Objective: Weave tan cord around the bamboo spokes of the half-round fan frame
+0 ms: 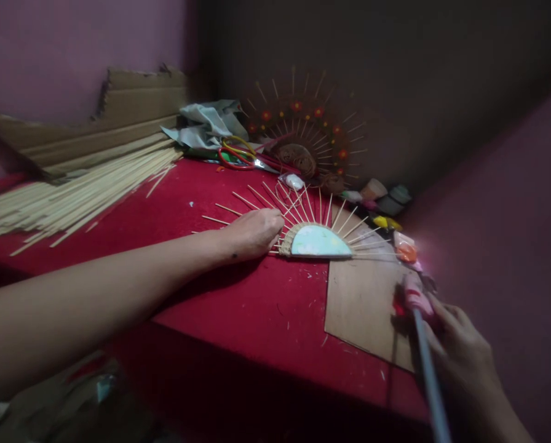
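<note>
A half-round piece with a pale blue face (321, 241) lies on the red table, its straight edge towards me. Thin wooden sticks (349, 216) fan out from its curved edge, and braided tan cord (286, 241) runs along its left side. My left hand (259, 231) is closed among the sticks at the left end of the cord; its fingertips are turned away, so what they pinch is hidden. At the right, my right hand (464, 347) is wrapped round a pink hot glue gun (417, 296), with a long greyish glue stick (430, 375) poking out towards me.
A thin wooden board (368, 307) lies partly under the fan. Many loose sticks (86, 191) and cardboard (141, 98) are at the left. Scissors (236, 154), crumpled cloth-like material (211, 120) and a decorated stick fan (298, 123) stand behind. Small items, including an orange-and-white packet (405, 247), line the right edge.
</note>
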`<state>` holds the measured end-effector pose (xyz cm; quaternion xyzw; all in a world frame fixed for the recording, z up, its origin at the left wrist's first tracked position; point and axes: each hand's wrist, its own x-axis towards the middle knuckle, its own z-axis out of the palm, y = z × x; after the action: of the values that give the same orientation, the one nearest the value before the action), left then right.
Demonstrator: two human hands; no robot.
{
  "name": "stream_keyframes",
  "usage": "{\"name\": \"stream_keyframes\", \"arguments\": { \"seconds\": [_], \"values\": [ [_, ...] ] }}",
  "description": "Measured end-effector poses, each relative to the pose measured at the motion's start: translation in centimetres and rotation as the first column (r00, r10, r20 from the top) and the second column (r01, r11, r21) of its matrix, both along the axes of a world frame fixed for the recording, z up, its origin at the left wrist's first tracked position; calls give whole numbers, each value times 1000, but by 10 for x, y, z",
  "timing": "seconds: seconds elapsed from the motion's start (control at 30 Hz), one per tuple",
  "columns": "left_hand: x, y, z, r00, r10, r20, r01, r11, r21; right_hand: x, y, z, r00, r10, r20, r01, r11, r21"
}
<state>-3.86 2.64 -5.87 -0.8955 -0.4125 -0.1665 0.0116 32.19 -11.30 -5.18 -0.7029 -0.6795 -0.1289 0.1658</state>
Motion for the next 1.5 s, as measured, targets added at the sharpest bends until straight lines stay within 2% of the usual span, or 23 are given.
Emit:
{"name": "stream_keyframes", "arguments": {
  "seconds": [0.07,0.13,0.17,0.2,0.23,0.27,0.3,0.33,0.37,0.4,0.43,0.5,0.6,0.67,0.73,0.93,1.07,1.27,1.5],
  "values": [
    [0,1,-2,1000,-11,11,11,1000,8,8,0,3,996,-25,85,31,997,-67],
    [-1,2,-3,1000,-12,20,12,1000,10,2,-1,14,997,8,76,-1,996,-91],
    [-1,3,-3,1000,-10,22,9,1000,11,-7,-1,21,1000,0,25,0,1000,-12],
    [-2,3,-3,1000,-7,21,7,1000,12,-20,-2,28,995,10,-97,-3,998,67],
    [-2,3,-3,1000,-5,18,5,1000,13,-37,-2,33,957,26,-288,-1,996,87],
    [-2,3,-4,1000,-6,15,6,1000,15,-56,-1,37,850,34,-525,-13,999,44],
    [-2,4,-4,1000,-9,12,9,1000,18,-77,1,39,647,-18,-762,-88,991,-98],
    [-3,4,-4,1000,-12,10,12,1000,23,-98,4,38,395,-107,-912,-208,957,-203],
    [-3,4,-4,1000,-15,10,14,999,28,-118,10,35,134,-202,-970,-342,909,-237],
    [-3,4,-5,1000,-16,12,16,999,36,-136,17,31,-81,-307,-948,-423,872,-246],
    [-3,3,-5,1000,-18,13,18,999,45,-152,25,27,-230,-396,-889,-455,851,-262],
    [-3,3,-5,1000,-24,19,22,998,64,-175,43,18,-433,-467,-771,-418,862,-287],
    [-3,2,-3,998,-38,49,33,994,105,-192,64,12,-595,-437,-675,-370,894,-252],
    [-2,1,0,996,-44,81,35,993,116,-197,72,10,-651,-428,-626,-372,900,-228],
    [-2,-2,3,992,-47,113,34,993,110,-200,78,10,-674,-444,-591,-395,892,-220],
    [3,-18,12,969,-99,226,68,988,139,-200,95,6,-643,-490,-589,-465,860,-208],
    [3,-22,14,947,-174,272,114,969,221,-196,102,4,-633,-397,-665,-455,885,-96],
    [4,-20,10,947,-215,239,158,958,239,-194,98,4,-614,-337,-714,-445,895,-40],
    [8,-22,8,964,-178,200,137,969,204,-193,93,3,-644,-326,-693,-429,903,-26]
  ]
}}
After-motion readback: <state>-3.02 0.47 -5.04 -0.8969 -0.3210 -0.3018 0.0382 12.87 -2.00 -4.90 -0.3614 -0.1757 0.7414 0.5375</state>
